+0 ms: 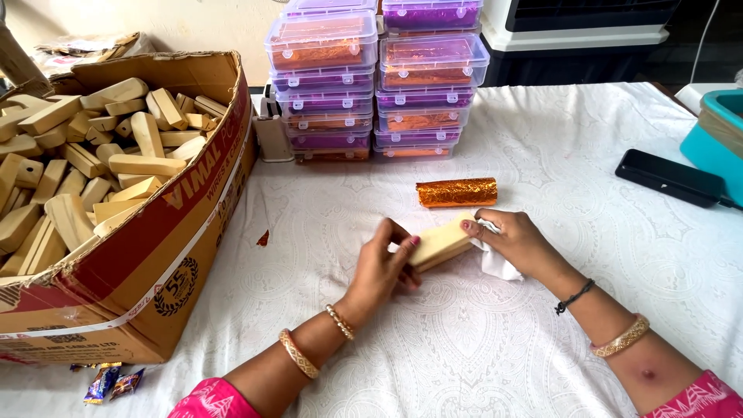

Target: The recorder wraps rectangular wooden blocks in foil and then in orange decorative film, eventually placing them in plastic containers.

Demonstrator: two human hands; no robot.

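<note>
We have one view only, worn on the head (no second view to share ground with): it looks steeply down and forward over the white tablecloth [542, 155], near enough that both forearms run off the bottom edge.

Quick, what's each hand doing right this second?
Left hand: closed on one end of the pale wooden block.
Right hand: holds a white cloth against the block's other end.

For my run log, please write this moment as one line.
left hand: holds wooden block | right hand: white cloth at block end | orange roll: behind, apart
</note>
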